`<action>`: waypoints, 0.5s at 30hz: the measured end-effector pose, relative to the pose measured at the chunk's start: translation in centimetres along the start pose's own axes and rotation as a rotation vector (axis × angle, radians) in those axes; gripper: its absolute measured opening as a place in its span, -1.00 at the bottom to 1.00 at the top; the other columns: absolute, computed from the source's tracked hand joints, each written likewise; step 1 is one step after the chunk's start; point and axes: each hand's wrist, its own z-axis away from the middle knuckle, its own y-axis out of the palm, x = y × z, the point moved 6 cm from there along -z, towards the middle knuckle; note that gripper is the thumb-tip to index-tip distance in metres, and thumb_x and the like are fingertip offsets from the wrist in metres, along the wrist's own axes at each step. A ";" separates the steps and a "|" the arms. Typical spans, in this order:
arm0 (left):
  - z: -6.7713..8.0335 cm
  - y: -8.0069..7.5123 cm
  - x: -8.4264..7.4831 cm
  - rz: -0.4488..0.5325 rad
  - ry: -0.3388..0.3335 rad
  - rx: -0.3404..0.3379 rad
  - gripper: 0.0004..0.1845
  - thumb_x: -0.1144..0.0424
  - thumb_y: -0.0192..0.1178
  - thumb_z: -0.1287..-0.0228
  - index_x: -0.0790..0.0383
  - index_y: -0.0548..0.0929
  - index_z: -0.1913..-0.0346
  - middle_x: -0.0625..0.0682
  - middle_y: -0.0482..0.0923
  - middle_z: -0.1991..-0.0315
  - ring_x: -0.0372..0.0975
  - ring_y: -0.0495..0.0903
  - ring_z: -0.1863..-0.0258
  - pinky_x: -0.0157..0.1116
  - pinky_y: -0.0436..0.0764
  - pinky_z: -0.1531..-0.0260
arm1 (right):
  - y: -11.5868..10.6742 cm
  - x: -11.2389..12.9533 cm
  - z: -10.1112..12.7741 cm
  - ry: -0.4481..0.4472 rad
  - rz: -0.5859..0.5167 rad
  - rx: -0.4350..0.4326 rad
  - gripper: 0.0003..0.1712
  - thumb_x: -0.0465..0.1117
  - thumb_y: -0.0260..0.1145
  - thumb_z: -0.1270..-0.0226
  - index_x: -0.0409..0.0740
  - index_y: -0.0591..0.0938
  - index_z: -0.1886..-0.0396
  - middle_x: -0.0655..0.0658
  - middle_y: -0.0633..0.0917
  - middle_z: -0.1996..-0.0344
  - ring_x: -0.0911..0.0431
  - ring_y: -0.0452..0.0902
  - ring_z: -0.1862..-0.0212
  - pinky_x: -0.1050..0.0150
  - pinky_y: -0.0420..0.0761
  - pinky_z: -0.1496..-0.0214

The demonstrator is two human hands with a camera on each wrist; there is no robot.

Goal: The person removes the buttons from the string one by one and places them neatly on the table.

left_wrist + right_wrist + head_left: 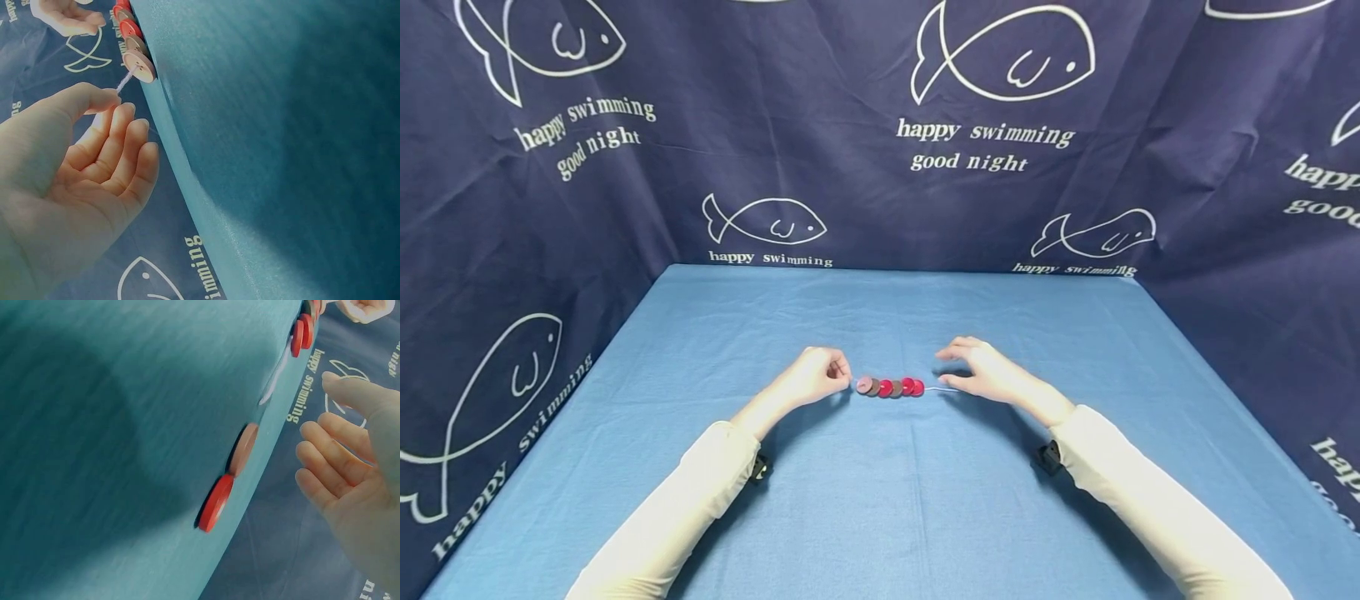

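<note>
A row of red, dark and pink buttons (891, 387) threaded on a white string (938, 389) lies in the middle of the blue table (880, 500). My left hand (842, 375) pinches the string's left end beside the pink button (139, 65), thumb against forefinger (115, 100). My right hand (955, 367) hovers open over the string's right end, fingers spread and holding nothing. In the right wrist view the right hand (325, 419) is beside a red button (215, 503) and a pink button (244, 449); I cannot tell whether these are on the string (275, 381).
Dark blue cloth with white fish prints (1000, 58) hangs as walls behind and on both sides of the table. The table's cloth is bare apart from the buttons and string.
</note>
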 end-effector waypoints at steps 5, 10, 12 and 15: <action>0.0 0.1 0.1 0.015 -0.002 0.003 -0.94 0.37 0.19 -0.08 0.18 0.62 0.48 -0.09 0.55 0.57 -0.37 0.45 0.57 -0.43 0.48 0.45 | 0.3 0.7 -0.3 -0.058 -0.020 -0.023 -0.61 -0.13 0.33 -0.19 -0.34 0.63 0.10 -0.18 0.64 0.22 -0.07 0.53 0.10 0.02 0.53 0.04; 0.1 0.0 0.0 0.016 0.002 0.009 -0.94 0.36 0.20 -0.10 0.18 0.61 0.47 -0.09 0.54 0.57 -0.37 0.44 0.58 -0.43 0.48 0.46 | 0.8 1.1 -0.6 -0.080 -0.030 -0.007 -0.61 -0.13 0.32 -0.20 -0.33 0.63 0.08 -0.17 0.64 0.21 -0.05 0.53 0.11 0.03 0.53 0.06; 0.1 0.0 0.0 0.012 0.002 0.009 -0.95 0.36 0.20 -0.10 0.18 0.62 0.47 -0.09 0.54 0.57 -0.37 0.45 0.58 -0.43 0.48 0.46 | 1.0 1.2 -0.9 -0.070 -0.035 0.011 -0.63 -0.20 0.33 -0.17 -0.34 0.63 0.07 -0.18 0.64 0.20 -0.06 0.54 0.09 0.01 0.53 0.04; 0.1 0.1 0.1 0.006 0.004 0.007 -0.94 0.36 0.20 -0.11 0.18 0.62 0.47 -0.09 0.54 0.57 -0.37 0.45 0.57 -0.43 0.47 0.46 | 1.3 1.2 -1.3 -0.048 -0.030 0.032 -0.63 -0.25 0.35 -0.14 -0.32 0.63 0.05 -0.17 0.64 0.19 -0.05 0.54 0.08 0.03 0.53 0.02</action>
